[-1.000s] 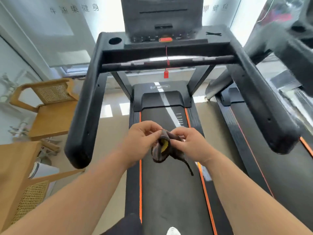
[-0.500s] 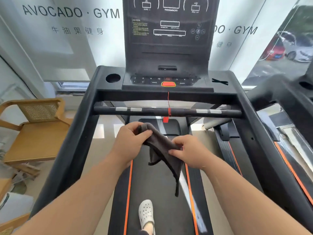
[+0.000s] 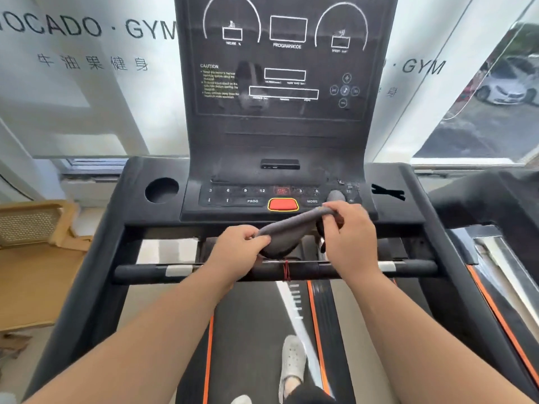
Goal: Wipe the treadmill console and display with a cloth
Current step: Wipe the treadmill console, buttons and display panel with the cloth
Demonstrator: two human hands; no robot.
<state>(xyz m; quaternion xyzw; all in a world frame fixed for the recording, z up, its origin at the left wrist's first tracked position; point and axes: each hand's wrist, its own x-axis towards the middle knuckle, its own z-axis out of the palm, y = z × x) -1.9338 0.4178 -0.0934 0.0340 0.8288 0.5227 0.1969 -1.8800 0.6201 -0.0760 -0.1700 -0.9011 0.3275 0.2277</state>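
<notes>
Cloth (image 3: 287, 231) is gripped at both ends, fingers (image 3: 332, 218) of left hand (image 3: 236, 252) and right hand (image 3: 350, 240) curled round it, over near edge of console (image 3: 233, 196). Red button (image 3: 283, 204) could be pressed during wiping.

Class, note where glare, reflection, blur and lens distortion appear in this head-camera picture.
Head view: daylight through the frosted window is overexposed; the glossy display carries a faint reflection; the wide angle bows the side handrail; the right hand and cloth look slightly blurred.

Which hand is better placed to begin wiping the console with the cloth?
Probably the right hand: it pinches the cloth beside the button panel; the left hand grips it lower, near the crossbar.
</notes>
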